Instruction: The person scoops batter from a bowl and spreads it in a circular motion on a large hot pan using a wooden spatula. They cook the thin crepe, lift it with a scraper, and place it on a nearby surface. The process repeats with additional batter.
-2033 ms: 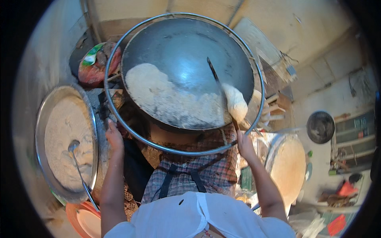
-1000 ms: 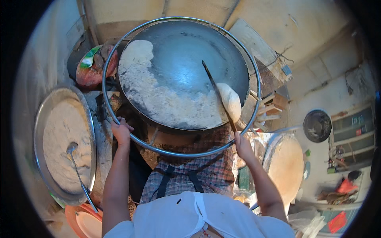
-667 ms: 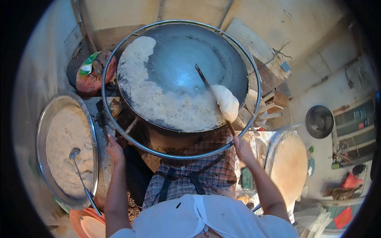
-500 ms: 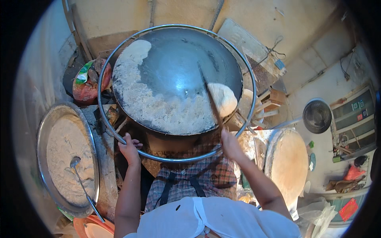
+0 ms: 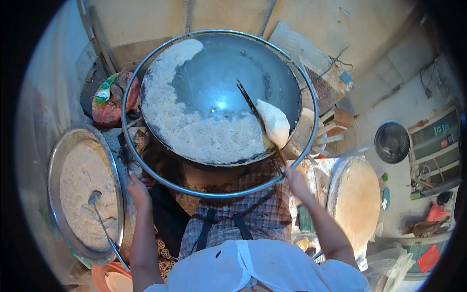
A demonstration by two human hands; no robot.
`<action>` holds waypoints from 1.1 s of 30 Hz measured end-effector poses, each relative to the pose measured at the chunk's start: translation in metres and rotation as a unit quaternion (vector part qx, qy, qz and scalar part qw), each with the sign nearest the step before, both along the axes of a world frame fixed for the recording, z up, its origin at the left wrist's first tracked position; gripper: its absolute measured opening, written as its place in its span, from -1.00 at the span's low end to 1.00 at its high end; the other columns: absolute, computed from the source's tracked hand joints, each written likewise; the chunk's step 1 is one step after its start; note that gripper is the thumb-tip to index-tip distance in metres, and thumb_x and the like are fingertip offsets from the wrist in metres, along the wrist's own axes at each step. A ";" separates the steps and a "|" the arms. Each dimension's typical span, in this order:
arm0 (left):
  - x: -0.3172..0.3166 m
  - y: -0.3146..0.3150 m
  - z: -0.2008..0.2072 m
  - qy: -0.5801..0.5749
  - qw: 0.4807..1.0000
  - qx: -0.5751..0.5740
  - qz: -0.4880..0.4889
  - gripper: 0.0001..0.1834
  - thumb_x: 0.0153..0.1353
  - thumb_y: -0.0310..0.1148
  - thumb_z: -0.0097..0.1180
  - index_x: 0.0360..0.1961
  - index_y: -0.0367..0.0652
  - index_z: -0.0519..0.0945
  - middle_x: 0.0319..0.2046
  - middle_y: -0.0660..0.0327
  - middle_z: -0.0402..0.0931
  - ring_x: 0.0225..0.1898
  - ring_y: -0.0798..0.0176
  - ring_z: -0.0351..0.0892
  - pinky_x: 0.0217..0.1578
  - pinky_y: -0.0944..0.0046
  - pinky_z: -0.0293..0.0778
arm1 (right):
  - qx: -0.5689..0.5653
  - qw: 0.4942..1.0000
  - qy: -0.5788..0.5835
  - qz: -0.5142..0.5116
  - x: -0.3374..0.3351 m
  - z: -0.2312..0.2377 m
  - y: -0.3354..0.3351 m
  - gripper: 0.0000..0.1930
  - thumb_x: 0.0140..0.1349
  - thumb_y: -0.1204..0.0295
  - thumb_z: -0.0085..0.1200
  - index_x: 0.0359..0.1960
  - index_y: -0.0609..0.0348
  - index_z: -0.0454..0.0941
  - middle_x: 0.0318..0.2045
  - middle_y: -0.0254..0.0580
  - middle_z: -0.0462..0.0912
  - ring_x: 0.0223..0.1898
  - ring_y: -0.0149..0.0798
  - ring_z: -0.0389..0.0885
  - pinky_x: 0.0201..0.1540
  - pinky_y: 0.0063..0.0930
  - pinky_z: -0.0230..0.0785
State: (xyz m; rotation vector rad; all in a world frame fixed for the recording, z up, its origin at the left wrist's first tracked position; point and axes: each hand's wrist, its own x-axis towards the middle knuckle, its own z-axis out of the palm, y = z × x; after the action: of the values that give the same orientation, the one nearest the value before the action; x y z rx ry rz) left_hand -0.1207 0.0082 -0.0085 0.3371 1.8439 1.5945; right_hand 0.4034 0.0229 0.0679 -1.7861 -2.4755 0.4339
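Note:
A large, round, dark griddle [image 5: 233, 63] fills the middle of the view, with pale batter [image 5: 194, 129] spread in a rough band over its left and near side. My right hand [image 5: 296, 181], at the near right of the metal ring, grips a long, thin dark scraper [image 5: 263, 127] that slants across the griddle. Against the blade's right side sits a smooth white lump of batter [image 5: 275, 122]. Just outside the ring's near left, my left hand [image 5: 140, 189] has its fingers apart and seems to hold nothing; some of its fingers are in shadow.
A shiny metal ring [image 5: 233, 195] encircles the griddle. At left stands a wide metal basin [image 5: 118, 194] of pale batter with a ladle [image 5: 104, 226] in it. A round pale board or stack [image 5: 357, 199] is at right, a fan [image 5: 391, 141] beyond. A red bag [image 5: 108, 113] lies far left.
My left hand has left the ring and moved left and down. The scraper and my right hand shifted slightly right and nearer; the white lump now looks narrower and more peaked.

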 end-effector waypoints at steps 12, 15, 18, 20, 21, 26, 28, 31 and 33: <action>0.029 0.040 0.015 0.071 0.995 0.028 -0.057 -0.72 0.35 -0.25 -0.07 -0.16 -0.30 0.32 -0.68 0.18 0.39 -0.75 0.29 0.40 -0.69 0.29 0.39 | 0.012 0.994 0.085 -0.063 -0.019 0.032 0.024 -0.70 0.41 0.33 -0.33 -0.23 0.33 0.38 -0.41 0.20 0.48 -0.38 0.24 0.50 -0.35 -0.05 0.37; 0.014 0.051 0.037 0.118 0.992 0.035 0.024 -0.61 0.38 -0.10 -0.13 -0.21 -0.29 0.40 -0.68 0.21 0.40 -0.77 0.32 0.36 -0.71 0.31 0.33 | -0.080 0.981 0.118 -0.129 -0.069 0.058 0.036 -0.67 0.42 0.32 -0.38 -0.23 0.34 0.39 -0.38 0.24 0.52 -0.32 0.26 0.51 -0.28 -0.03 0.38; -0.024 0.026 -0.010 0.044 0.996 0.079 0.020 -0.56 0.38 -0.05 -0.16 -0.28 -0.28 0.49 -0.65 0.21 0.46 -0.73 0.34 0.38 -0.68 0.32 0.35 | -0.004 0.995 0.102 0.000 -0.053 0.019 -0.021 -0.67 0.42 0.29 -0.36 -0.21 0.32 0.38 -0.40 0.22 0.53 -0.35 0.25 0.54 -0.31 -0.05 0.41; -0.020 0.008 -0.023 0.067 0.998 0.017 0.008 -0.47 0.38 0.02 -0.20 -0.34 -0.26 0.56 -0.64 0.23 0.46 -0.70 0.34 0.40 -0.67 0.34 0.35 | -0.062 0.991 0.075 -0.092 -0.019 0.016 -0.023 -0.74 0.40 0.35 -0.30 -0.19 0.31 0.37 -0.39 0.20 0.53 -0.36 0.21 0.56 -0.39 -0.10 0.43; -0.013 0.003 -0.036 0.078 0.996 0.012 0.027 -0.45 0.38 0.04 -0.21 -0.34 -0.26 0.57 -0.64 0.23 0.46 -0.70 0.33 0.39 -0.67 0.34 0.36 | -0.016 0.999 0.039 -0.022 -0.008 0.031 -0.005 -0.78 0.38 0.39 -0.25 -0.17 0.31 0.36 -0.41 0.19 0.54 -0.36 0.18 0.57 -0.39 -0.12 0.42; 0.090 0.015 0.041 -0.013 0.997 0.074 -0.013 -0.62 0.37 -0.11 -0.10 -0.15 -0.26 0.27 -0.64 0.11 0.44 -0.72 0.21 0.46 -0.67 0.28 0.43 | -0.117 0.971 0.144 -0.153 -0.073 0.062 0.009 -0.59 0.45 0.24 -0.45 -0.24 0.36 0.36 -0.41 0.32 0.49 -0.33 0.36 0.47 -0.28 0.06 0.34; 0.082 0.020 0.038 0.010 0.996 0.086 -0.037 -0.71 0.35 -0.22 -0.04 -0.19 -0.24 0.25 -0.69 0.14 0.39 -0.75 0.24 0.42 -0.71 0.26 0.41 | -0.041 0.989 0.122 -0.067 -0.058 0.035 -0.027 -0.58 0.45 0.22 -0.45 -0.15 0.36 0.37 -0.33 0.33 0.52 -0.32 0.33 0.49 -0.25 0.06 0.36; 0.052 0.030 0.015 0.098 0.990 0.070 -0.070 -0.69 0.37 -0.17 -0.09 -0.20 -0.24 0.26 -0.72 0.15 0.37 -0.79 0.24 0.38 -0.74 0.25 0.39 | -0.055 0.990 0.077 -0.105 -0.016 0.032 -0.023 -0.56 0.44 0.18 -0.41 -0.16 0.33 0.41 -0.40 0.23 0.54 -0.36 0.22 0.54 -0.28 -0.05 0.38; 0.043 0.043 0.039 0.075 0.995 0.017 -0.061 -0.65 0.38 -0.13 -0.13 -0.16 -0.25 0.28 -0.72 0.17 0.36 -0.78 0.26 0.37 -0.73 0.26 0.40 | -0.022 0.989 0.087 -0.115 -0.021 0.045 0.011 -0.49 0.43 0.08 -0.43 -0.33 0.30 0.42 -0.57 0.14 0.52 -0.45 0.16 0.53 -0.32 -0.14 0.36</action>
State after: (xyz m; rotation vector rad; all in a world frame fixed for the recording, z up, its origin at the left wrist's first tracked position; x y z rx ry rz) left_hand -0.0774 0.0511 0.0302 0.5876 1.8696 1.5542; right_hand 0.3820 0.0334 0.1126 -1.9297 -2.1301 0.6024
